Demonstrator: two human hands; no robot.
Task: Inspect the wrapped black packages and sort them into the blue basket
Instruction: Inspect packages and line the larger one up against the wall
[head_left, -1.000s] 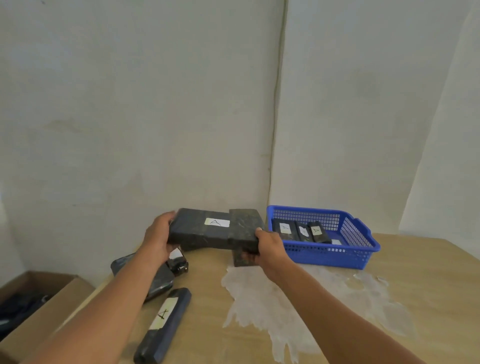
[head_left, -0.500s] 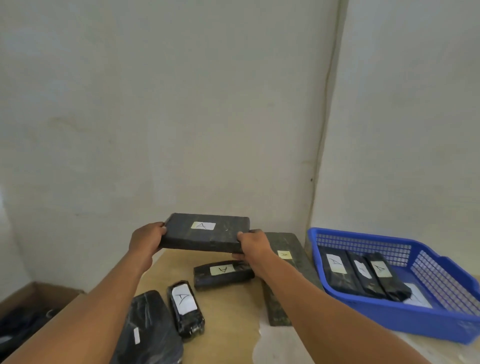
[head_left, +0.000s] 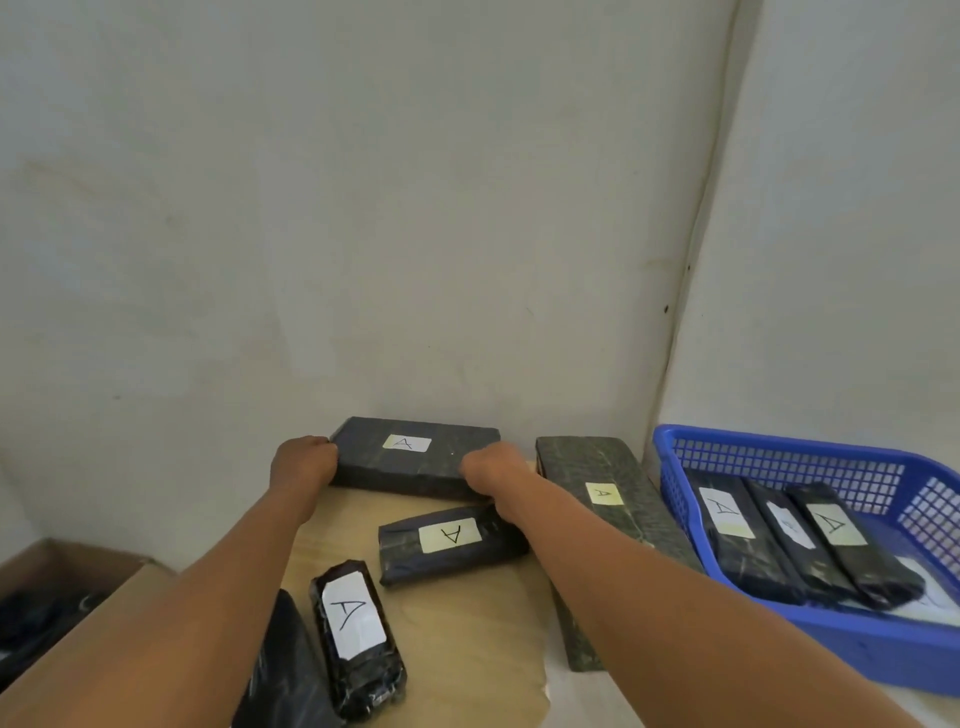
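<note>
A flat black wrapped package (head_left: 415, 457) with a white "A" label lies against the back wall. My left hand (head_left: 304, 462) grips its left end and my right hand (head_left: 488, 470) grips its right end. In front of it lies a smaller labelled package (head_left: 449, 543), and a short one (head_left: 358, 636) lies nearer me. A long greenish-black package (head_left: 608, 514) lies to the right. The blue basket (head_left: 779, 452) at the right holds three labelled black packages (head_left: 795, 545).
A cardboard box (head_left: 67, 618) with dark contents sits at the lower left, below the table edge. Another black package (head_left: 283, 675) lies at the bottom under my left forearm. Walls close in behind and on the right.
Both hands have lowered the flat package from the air and brought it down near the back wall. The view has shifted closer and to the left.
</note>
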